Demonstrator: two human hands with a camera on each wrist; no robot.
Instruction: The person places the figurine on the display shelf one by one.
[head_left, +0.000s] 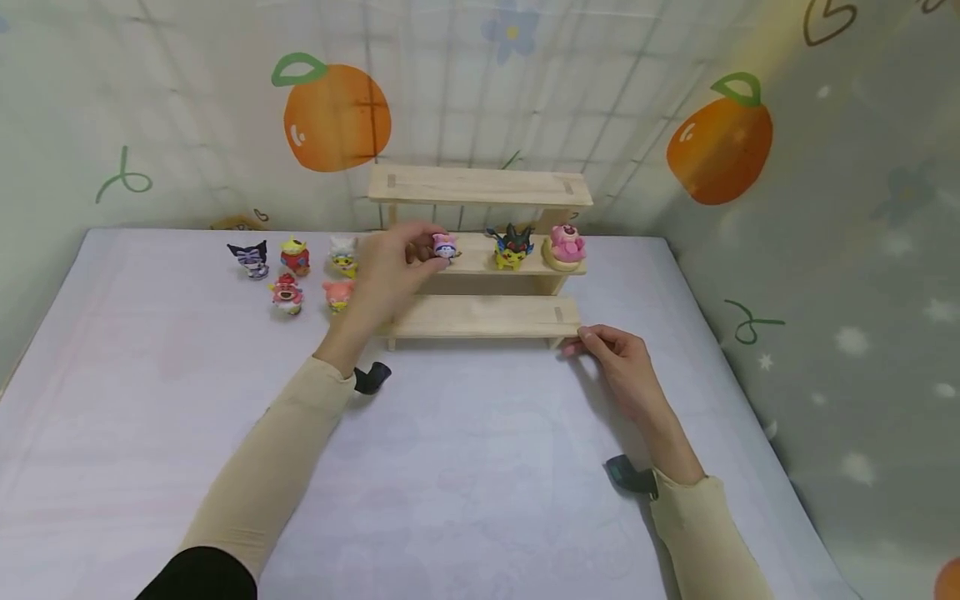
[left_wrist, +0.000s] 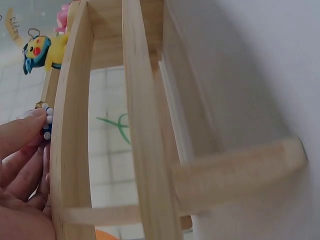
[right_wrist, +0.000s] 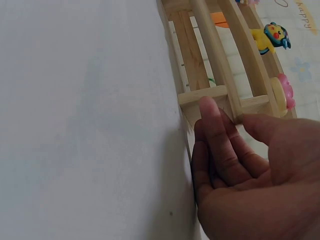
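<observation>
A three-tier wooden display shelf (head_left: 487, 317) stands near the table's back edge. At its middle tier, toward the left, my left hand (head_left: 390, 271) pinches a small figurine (head_left: 445, 245) with a pink-purple top and a white and blue body. The left wrist view shows the figurine (left_wrist: 48, 122) between thumb and fingers beside the plank, partly hidden. On that same tier, a yellow figurine with dark ears (head_left: 512, 254) and a pink bear figurine on a round base (head_left: 566, 244) stand further right. My right hand (right_wrist: 240, 160) grips the bottom tier's front right corner between thumb and fingers.
Several figurines stand on the table left of the shelf, among them a dark purple one (head_left: 252, 260), a red and blue one (head_left: 295, 257) and a red-pink one (head_left: 287, 294). A curtain printed with oranges (head_left: 337, 118) hangs behind the table (head_left: 480, 483).
</observation>
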